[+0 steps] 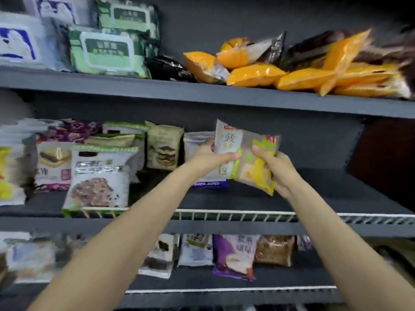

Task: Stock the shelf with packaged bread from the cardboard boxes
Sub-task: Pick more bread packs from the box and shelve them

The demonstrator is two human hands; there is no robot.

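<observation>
Both forearms reached up mid-frame. Left hand [208, 157] and right hand [277, 170] each pinched a side of one bread packet [242, 153], held upright over the bare centre-right stretch of the middle shelf [314, 198], probably to stand it face-out beside its neighbours. Boxes not visible.

A pale bread packet [229, 140] with large printed characters and a second, tilted bread packet [258, 169] showing yellow and green print are held together above the middle shelf [247, 198]. The tilted packet overlaps the pale one at its 4 o'clock side. A white packet with a blue bottom strip [202, 142] is stood upright on the shelf at 9 o'clock of them, partly hidden behind.
</observation>
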